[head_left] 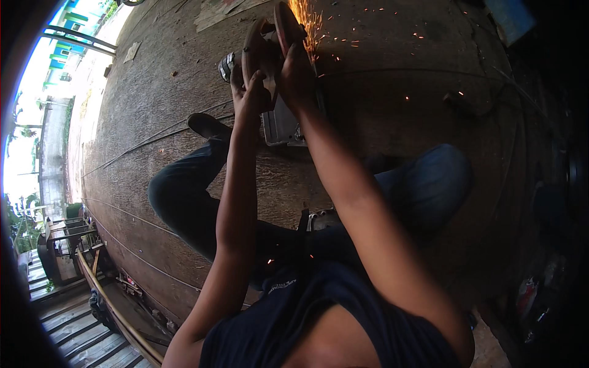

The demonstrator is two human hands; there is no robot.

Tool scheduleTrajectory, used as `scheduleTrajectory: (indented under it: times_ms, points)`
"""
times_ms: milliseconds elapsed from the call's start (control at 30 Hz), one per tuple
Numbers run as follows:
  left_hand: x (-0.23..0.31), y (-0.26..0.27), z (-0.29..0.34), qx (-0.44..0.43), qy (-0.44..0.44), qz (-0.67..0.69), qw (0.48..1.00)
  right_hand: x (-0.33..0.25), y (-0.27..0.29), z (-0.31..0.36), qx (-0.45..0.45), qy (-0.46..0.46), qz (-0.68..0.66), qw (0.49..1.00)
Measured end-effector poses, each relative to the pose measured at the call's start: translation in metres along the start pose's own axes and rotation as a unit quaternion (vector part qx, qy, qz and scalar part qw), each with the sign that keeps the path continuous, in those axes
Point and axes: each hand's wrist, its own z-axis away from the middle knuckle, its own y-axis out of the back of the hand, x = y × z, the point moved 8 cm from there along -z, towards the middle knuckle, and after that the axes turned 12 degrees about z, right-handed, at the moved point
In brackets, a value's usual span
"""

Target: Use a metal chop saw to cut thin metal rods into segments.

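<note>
Both my arms reach forward to a rusty reddish-brown curved metal part [252,55] at the top centre. My left hand [250,95] is closed round its near left end, thumb on top. My right hand [296,76] is closed on the right side, beside a second rounded reddish piece [284,27]; whether the two are joined I cannot tell. Orange sparks [307,24] spray just beyond my right hand, their source hidden behind the pieces. Below my hands is a grey metal base [284,124]. A silver banded cylinder [226,67] shows beside my left fingers.
I sit with bent legs on a worn brown board floor [147,116]. Cables [162,136] run across it on the left. A dark elongated object [459,103] lies at right. A wooden rail [116,313] and slatted surface lie at lower left, with bright open ground beyond the floor's left edge.
</note>
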Motion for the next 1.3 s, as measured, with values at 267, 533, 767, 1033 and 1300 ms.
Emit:
scheduleTrajectory:
  times_ms: [267,533,767,1033,1300]
  points:
    - [-0.001,0.001,-0.001,0.016,0.000,0.007,1.000,0.004,-0.008,-0.002,0.052,0.022,0.018,0.998]
    - [-0.002,0.002,-0.002,-0.004,-0.008,-0.002,1.000,0.012,-0.020,-0.001,0.027,-0.007,-0.022,0.999]
    - [-0.002,0.003,0.001,0.019,0.000,-0.009,1.000,0.007,-0.016,0.002,0.034,0.013,0.014,0.999]
    - [-0.004,0.008,0.000,0.031,0.002,-0.017,0.999,0.003,-0.008,0.002,0.043,0.027,0.006,0.999]
    - [-0.002,0.004,-0.003,0.002,-0.021,-0.016,1.000,0.012,-0.017,-0.001,0.030,-0.005,-0.031,0.999]
